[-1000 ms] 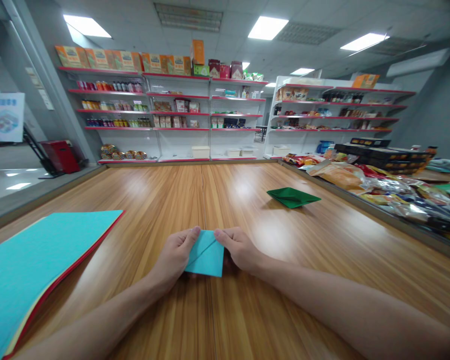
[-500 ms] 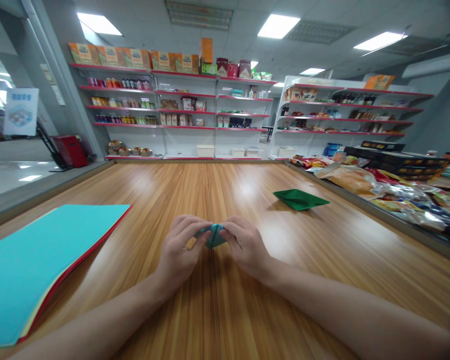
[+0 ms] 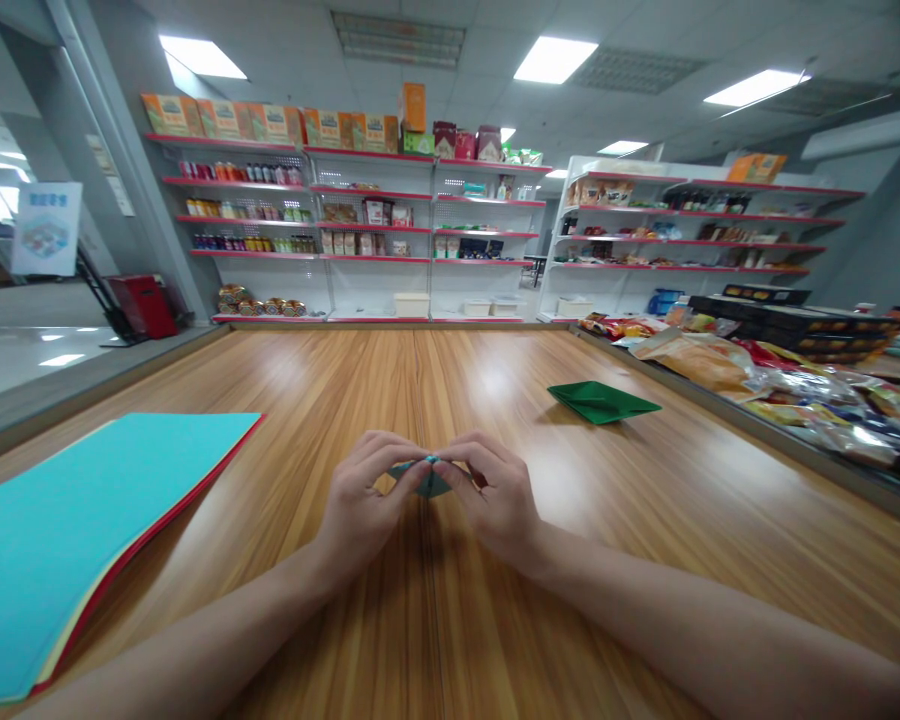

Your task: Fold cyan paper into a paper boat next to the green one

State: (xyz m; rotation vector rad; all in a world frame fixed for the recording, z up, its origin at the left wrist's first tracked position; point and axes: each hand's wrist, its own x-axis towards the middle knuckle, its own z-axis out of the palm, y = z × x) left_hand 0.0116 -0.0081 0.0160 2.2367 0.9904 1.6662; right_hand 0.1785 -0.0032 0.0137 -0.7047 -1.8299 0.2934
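A small piece of folded blue paper point(image 3: 430, 484) is held between my two hands, above the middle of the wooden table point(image 3: 420, 620). My left hand point(image 3: 364, 495) pinches its upper edge from the left with thumb and forefinger. From the right, my right hand point(image 3: 499, 495) pinches the same edge, the two thumb tips almost meeting at the centre. My fingers cover much of the paper, so its full shape is hidden. Beyond my right hand lies a folded green paper point(image 3: 604, 402), boat-like with pointed ends.
On the left lies a stack of coloured paper sheets point(image 3: 105, 530), turquoise on top with yellow and red edges below. Packaged snacks point(image 3: 787, 390) and dark boxes point(image 3: 802, 322) stand past the right table rim. Stocked shelves point(image 3: 367, 225) line the back.
My right thumb and fingers have moved inward to the paper's top centre, beside the left ones. The paper's upper edge is now pinched narrower, and less of its front shows.
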